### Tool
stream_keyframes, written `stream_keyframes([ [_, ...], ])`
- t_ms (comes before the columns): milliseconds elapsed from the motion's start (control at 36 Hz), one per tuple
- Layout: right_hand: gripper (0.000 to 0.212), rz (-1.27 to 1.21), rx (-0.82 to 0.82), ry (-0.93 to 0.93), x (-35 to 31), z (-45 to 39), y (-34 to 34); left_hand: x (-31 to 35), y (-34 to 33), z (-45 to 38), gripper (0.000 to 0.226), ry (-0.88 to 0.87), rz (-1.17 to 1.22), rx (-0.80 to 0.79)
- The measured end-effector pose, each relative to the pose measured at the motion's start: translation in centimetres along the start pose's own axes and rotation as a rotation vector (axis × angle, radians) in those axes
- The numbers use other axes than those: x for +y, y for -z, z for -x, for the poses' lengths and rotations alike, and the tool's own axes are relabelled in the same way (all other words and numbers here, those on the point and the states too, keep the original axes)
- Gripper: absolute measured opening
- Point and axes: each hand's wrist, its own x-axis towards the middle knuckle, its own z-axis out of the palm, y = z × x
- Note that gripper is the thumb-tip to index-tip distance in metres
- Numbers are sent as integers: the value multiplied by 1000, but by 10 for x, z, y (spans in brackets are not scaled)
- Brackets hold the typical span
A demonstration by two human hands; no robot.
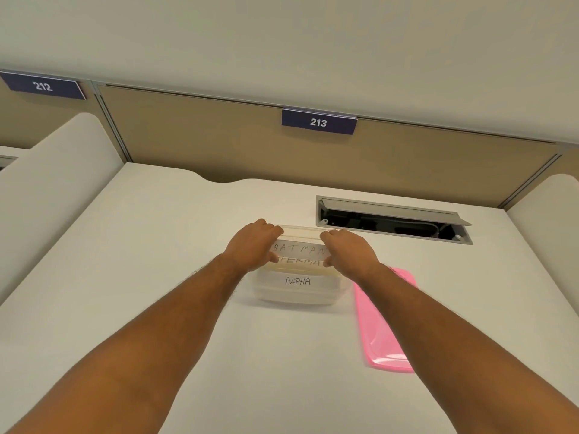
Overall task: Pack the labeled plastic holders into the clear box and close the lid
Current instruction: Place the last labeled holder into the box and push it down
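A clear box (pixel 297 297) stands on the white desk, with a holder labelled ALPHA (pixel 297 280) lying inside near its front wall. Above the box's far half I hold a stack of clear holders; the top one reads BATMAN (pixel 299 249), and the one under it shows part of a word, PERMA (pixel 299 262). My left hand (pixel 252 244) grips the stack's left end, and my right hand (pixel 347 249) grips its right end. The pink lid (pixel 383 327) lies flat on the desk just right of the box.
A cable hatch (pixel 394 219) with its flap raised sits in the desk behind and right of the box. Tan partition panels carry signs 213 (pixel 318 122) and 212 (pixel 43 86). White side dividers (pixel 53 170) bound the desk left and right.
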Motion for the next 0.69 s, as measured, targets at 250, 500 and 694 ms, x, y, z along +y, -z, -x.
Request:
stream_keyframes([
  [250,28,-22,-61,-15,4,-13,-13,-2,-14,-15,47,-7,-69,-101],
  [500,22,-30,-106,-12,7,-21,-30,-2,-25,-20,25,-10,-89,-171],
  [694,27,27,-62,8,5,-22,-38,-3,-30,-23,20,-9,-107,-211],
])
